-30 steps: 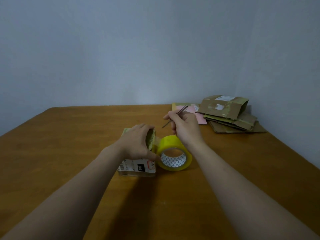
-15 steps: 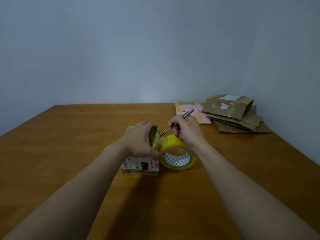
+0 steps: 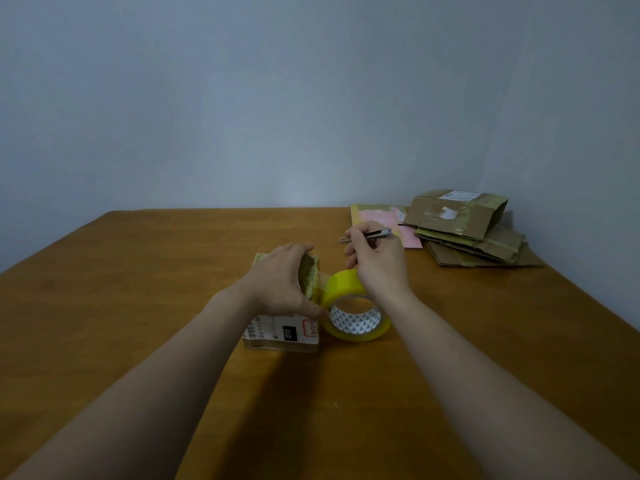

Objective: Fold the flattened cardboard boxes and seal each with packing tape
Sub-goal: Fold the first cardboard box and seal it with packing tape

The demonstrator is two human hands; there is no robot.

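Observation:
A small folded cardboard box [image 3: 282, 332] with a white label sits mid-table. My left hand [image 3: 282, 282] curls over its top and right side, holding it down. A yellow roll of packing tape [image 3: 355, 313] stands right beside the box, with a short strip of tape running from the roll to the box's side. My right hand [image 3: 379, 261] is above the roll and pinches a thin metal knife [image 3: 375, 233], held nearly level with its tip pointing left.
A stack of flattened cardboard boxes [image 3: 464, 230] lies at the table's far right corner by the wall, with a pink-faced flat piece [image 3: 384, 216] beside it. The brown wooden table [image 3: 138, 271] extends left and toward me.
My right hand lifted the knife away from the tape strip and turned it from slanted to nearly level. The left hand stayed on the box.

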